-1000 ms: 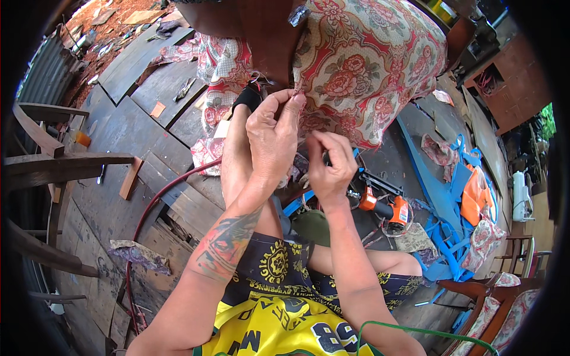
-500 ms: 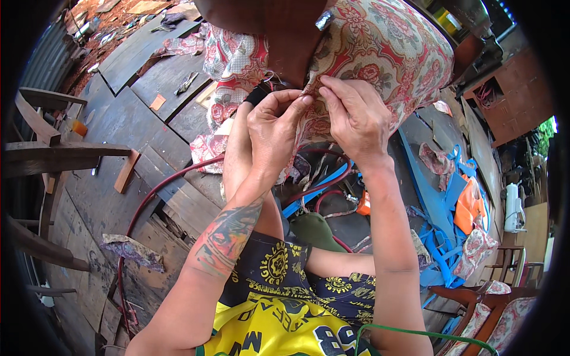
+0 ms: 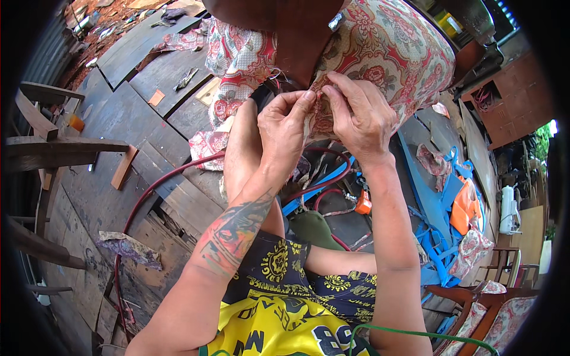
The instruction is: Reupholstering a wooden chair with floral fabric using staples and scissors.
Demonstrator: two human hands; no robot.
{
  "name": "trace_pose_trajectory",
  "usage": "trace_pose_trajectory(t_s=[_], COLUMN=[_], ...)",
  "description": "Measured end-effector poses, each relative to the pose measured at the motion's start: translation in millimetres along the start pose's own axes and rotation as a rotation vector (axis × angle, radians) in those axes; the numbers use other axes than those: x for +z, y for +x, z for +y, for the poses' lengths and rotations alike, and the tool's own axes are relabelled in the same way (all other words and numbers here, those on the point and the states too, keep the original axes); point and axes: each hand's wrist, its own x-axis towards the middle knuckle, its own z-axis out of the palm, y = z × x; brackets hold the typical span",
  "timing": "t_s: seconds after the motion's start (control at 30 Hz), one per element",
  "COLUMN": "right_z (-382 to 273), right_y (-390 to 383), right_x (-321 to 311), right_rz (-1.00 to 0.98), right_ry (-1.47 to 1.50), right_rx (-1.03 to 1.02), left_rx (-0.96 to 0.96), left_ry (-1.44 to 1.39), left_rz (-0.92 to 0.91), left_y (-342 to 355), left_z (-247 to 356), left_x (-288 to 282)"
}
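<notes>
Bringing your right hand [image 3: 359,118] up off the tools below, you're now pinching the floral fabric [image 3: 392,53] edge against the wooden frame [image 3: 297,35] with both hands, left hand [image 3: 285,127] fingers pressed beside it.

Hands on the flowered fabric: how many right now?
2. The left hand pinches the flowered fabric at its edge by the dark wood; the right hand pinches beside it, fingertips nearly meeting. No other hands show.

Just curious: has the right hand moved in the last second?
Yes. The right hand rose from near the orange tool to the floral fabric, beside the left hand.
</notes>
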Motion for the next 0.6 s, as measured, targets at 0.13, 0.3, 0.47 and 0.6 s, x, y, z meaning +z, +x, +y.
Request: trace_pose_trajectory(t_s=[0.13,0.3,0.47,0.6], right_z=[0.6,2.7,3.8,8.7], right_y=[5.4,11.0,36.1,66.7], right_x=[-3.5,-5.4,-28.9,-40.1], right_rz=[-0.042,-0.080,-0.273,-0.522], right_ry=[-0.058,-0.072,-0.164,-0.352], right_rx=[-0.052,-0.054,-0.237,-0.492], left_rx=[0.083,0.224,0.170,0.125], left_ry=[-0.026,0.105,0.040,-0.017], left_rz=[0.029,0.080,0.046,0.030], left_y=[-5.5,-20.2,-16.4,-17.1], left_z=[-6.4,13.8,5.0,5.9], left_x=[4.9,12.4,10.9,11.7])
